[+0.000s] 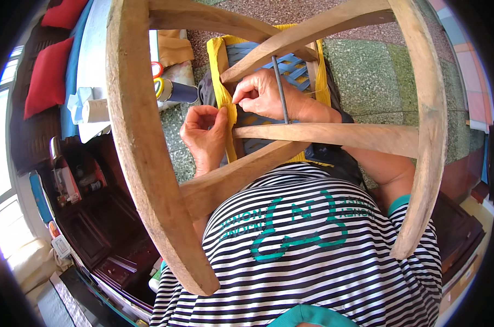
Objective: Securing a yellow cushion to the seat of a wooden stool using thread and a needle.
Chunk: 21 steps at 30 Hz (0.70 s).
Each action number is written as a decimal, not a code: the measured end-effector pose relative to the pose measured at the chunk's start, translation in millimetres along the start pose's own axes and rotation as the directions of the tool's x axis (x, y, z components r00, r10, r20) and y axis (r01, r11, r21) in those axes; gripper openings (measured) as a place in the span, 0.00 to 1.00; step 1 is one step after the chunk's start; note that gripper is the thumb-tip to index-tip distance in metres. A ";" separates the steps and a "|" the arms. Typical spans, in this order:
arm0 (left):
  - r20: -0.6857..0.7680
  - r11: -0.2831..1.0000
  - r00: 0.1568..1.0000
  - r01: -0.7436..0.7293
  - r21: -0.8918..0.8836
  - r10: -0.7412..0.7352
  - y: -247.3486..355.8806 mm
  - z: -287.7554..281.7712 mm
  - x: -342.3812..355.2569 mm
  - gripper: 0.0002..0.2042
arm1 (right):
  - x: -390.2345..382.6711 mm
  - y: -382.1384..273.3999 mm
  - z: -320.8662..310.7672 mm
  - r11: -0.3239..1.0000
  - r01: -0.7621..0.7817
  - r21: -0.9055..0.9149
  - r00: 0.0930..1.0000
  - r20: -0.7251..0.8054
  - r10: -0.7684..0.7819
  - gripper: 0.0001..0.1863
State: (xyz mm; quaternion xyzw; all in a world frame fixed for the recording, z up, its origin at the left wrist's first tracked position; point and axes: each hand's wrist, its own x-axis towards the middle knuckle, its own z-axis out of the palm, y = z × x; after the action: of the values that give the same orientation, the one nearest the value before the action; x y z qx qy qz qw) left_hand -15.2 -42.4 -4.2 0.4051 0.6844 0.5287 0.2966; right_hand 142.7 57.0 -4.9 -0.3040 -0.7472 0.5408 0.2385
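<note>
An upturned wooden stool [143,141] rests on my lap, its legs and crossbars pointing toward me. Its seat is woven from yellow strapping [220,71] and blue strapping [293,68]. My left hand [203,136] pinches the yellow strap at the seat's left edge. My right hand [263,95] reaches between the crossbars, pinching the same yellow strap and holding a thin dark metal rod [280,87] that stands upright against the weave.
Rolls of tape [158,82] and a dark cylinder [179,91] lie on the speckled floor to the left. A white-covered table [94,60], red cushions [48,76] and a dark wooden cabinet [105,229] stand on the left side.
</note>
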 end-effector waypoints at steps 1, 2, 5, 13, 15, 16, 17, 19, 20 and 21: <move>-0.008 1.000 1.000 0.000 -0.016 0.000 -0.2 -0.5 0.4 0.08 | 0.0 0.4 0.3 1.000 0.000 0.001 1.000 0.001 0.000 0.06; -0.018 0.999 1.000 0.000 -0.032 -0.001 -0.7 -1.0 -0.2 0.08 | -0.3 1.0 0.9 1.000 0.001 0.008 1.000 0.001 -0.001 0.06; -0.040 0.999 0.999 -0.016 -0.028 0.014 -0.5 -0.2 -1.1 0.09 | -1.3 1.3 1.6 1.000 0.003 0.020 1.000 0.007 -0.003 0.06; -0.075 0.991 0.989 -0.131 -0.023 0.129 -4.7 1.8 -4.9 0.09 | 0.6 -0.8 3.3 1.000 -0.010 0.000 1.000 0.020 0.010 0.05; -0.085 0.986 0.983 -0.166 -0.027 0.164 -3.8 4.1 -6.9 0.09 | 0.6 -2.4 3.5 1.000 -0.015 0.005 1.000 0.011 0.015 0.05; -0.087 0.984 0.980 -0.176 0.023 0.177 -3.1 4.4 -8.6 0.09 | 1.0 -0.7 4.3 1.000 -0.015 0.005 1.000 0.010 0.015 0.05; -0.091 0.980 0.977 -0.185 0.074 0.191 -2.9 4.6 -9.9 0.09 | 2.2 2.0 6.0 0.999 0.007 0.038 1.000 0.024 -0.008 0.04; -0.099 0.979 0.975 -0.194 0.059 0.199 -5.0 5.3 -11.0 0.09 | 4.2 4.1 7.3 0.997 0.030 0.071 0.999 0.038 -0.032 0.04; -0.101 0.978 0.973 -0.202 0.043 0.206 -5.5 6.4 -11.1 0.09 | 4.5 3.0 6.3 0.985 -0.067 0.157 0.995 0.085 0.054 0.03; -0.097 0.978 0.974 -0.203 0.041 0.206 -4.0 6.9 -11.1 0.09 | 4.5 2.5 5.3 0.957 -0.165 0.237 0.981 0.138 0.135 0.02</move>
State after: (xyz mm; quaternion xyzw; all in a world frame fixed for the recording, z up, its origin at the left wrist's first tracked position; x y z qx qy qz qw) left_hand -4.9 -49.1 -10.2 0.4508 0.6611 0.5656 0.1995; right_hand 136.3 57.3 -8.7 -0.2944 -0.6617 0.6637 0.1873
